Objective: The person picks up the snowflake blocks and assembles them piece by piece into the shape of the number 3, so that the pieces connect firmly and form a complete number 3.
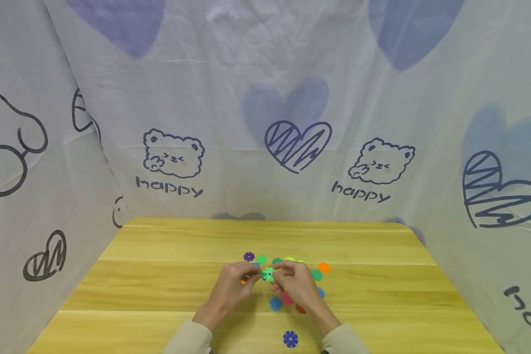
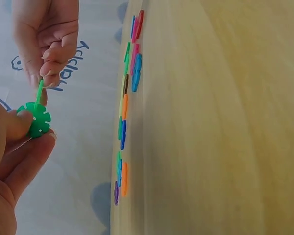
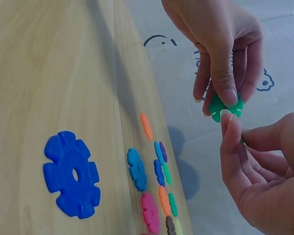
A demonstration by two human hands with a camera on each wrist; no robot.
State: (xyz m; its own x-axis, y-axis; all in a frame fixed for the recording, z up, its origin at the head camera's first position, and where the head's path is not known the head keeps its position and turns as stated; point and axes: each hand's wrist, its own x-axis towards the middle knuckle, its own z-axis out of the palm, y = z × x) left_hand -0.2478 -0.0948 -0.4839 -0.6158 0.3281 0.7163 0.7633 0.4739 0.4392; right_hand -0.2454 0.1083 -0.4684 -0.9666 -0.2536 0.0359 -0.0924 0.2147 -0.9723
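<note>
Left wrist view, left fingers (image 2: pixel 32 159) pinching green disc (image 2: pixel 41 122), right fingers (image 2: pixel 59 54) pinching second disc (image 2: pixel 39 95), partly hidden

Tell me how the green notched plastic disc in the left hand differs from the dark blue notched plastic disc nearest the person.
The left hand pinches the green disc; the dark blue disc lies flat on the table. The green disc touches another green disc; the dark blue disc lies apart. Both have notched rims.
</note>
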